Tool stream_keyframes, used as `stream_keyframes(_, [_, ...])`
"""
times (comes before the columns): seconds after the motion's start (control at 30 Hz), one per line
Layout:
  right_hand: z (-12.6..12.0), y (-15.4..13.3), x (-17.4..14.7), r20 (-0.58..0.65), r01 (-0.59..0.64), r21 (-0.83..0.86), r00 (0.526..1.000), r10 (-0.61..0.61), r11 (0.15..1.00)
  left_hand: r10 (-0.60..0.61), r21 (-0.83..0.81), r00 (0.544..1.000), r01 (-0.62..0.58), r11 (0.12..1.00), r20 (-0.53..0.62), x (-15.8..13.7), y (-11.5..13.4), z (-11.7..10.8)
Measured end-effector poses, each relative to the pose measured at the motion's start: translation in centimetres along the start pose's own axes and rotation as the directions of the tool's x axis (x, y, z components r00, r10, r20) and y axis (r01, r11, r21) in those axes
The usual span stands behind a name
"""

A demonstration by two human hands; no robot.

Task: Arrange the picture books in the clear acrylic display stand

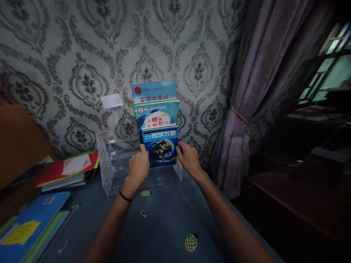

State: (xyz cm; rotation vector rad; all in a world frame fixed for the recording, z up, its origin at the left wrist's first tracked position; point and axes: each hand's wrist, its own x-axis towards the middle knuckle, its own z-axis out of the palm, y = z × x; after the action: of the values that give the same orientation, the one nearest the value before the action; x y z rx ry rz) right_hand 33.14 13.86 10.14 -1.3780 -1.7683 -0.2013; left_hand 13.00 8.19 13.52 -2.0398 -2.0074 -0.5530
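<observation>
A dark blue book (pixel 161 149) with a globe on its cover stands upright at the front of a clear plastic rack (pixel 105 171). My left hand (pixel 138 164) grips its left edge, fingers mostly hidden behind it. On the opposite edge, my right hand (pixel 189 157) pinches the same book. Behind it rises a light blue-green book (pixel 175 109) with a white oval on the cover. Farther back and higher stands a pale blue book (pixel 164 86) with red lettering. The rack's left portion holds no books.
A red and yellow stack of books (pixel 76 166) lies left of the rack. Nearer, a blue book (pixel 45 204) tops another pile on the dark blue tablecloth (pixel 164 230). Patterned wallpaper backs the table; a tied purple curtain (pixel 236 120) hangs at right.
</observation>
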Motion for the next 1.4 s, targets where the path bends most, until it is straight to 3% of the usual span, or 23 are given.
stream_keyframes(0.57, [-0.6, 0.2, 0.2, 0.050, -0.062, -0.071, 0.997, 0.065, 0.996, 0.013, -0.046, 1.000, -0.013, 0.999, -0.011, -0.2, 0.1, -0.4])
stream_keyframes(0.67, [-0.9, -0.4, 0.2, -0.076, -0.121, -0.060, 0.990, 0.117, 0.991, 0.047, -0.053, 0.998, -0.050, 0.997, -0.047, -0.4, -0.2, -0.9])
stream_keyframes(0.77, [-1.0, -1.7, 0.3, -0.244, -0.189, 0.036, 0.951, 0.192, 0.981, 0.034, -0.041, 0.999, -0.036, 0.999, -0.034, -0.3, -0.9, -0.8])
stream_keyframes(0.83, [-1.1, -2.8, 0.2, -0.259, -0.117, 0.121, 0.955, 0.145, 0.986, 0.031, -0.048, 0.999, -0.032, 0.998, -0.035, -0.3, -1.3, -0.6])
stream_keyframes(0.93, [-1.2, -4.2, -0.4, -0.190, 0.052, 0.171, 0.982, -0.019, 0.984, 0.050, -0.065, 0.997, -0.054, 0.996, -0.056, -0.7, -1.8, -0.6])
stream_keyframes(1.03, [-0.8, -4.6, -0.7, -0.128, 0.110, 0.157, 0.988, -0.090, 0.981, 0.096, -0.075, 0.992, -0.102, 0.992, -0.082, -2.0, -2.4, -1.3])
stream_keyframes(1.13, [-0.3, -4.3, -0.7, -0.113, 0.066, 0.148, 0.992, -0.050, 0.987, 0.142, -0.037, 0.985, -0.147, 0.988, -0.101, -4.3, -4.0, -2.6])
stream_keyframes(1.23, [0.0, -4.4, -0.9, -0.095, 0.025, 0.247, 0.996, -0.002, 0.969, 0.152, 0.038, 0.987, -0.150, 0.988, -0.053, -7.7, -7.1, -3.8])
stream_keyframes(1.4, [-0.3, -6.7, -2.3, -0.031, 0.069, 0.446, 0.998, -0.062, 0.892, -0.046, 0.114, 0.999, 0.046, 0.992, 0.001, -14.8, -16.0, -4.5])
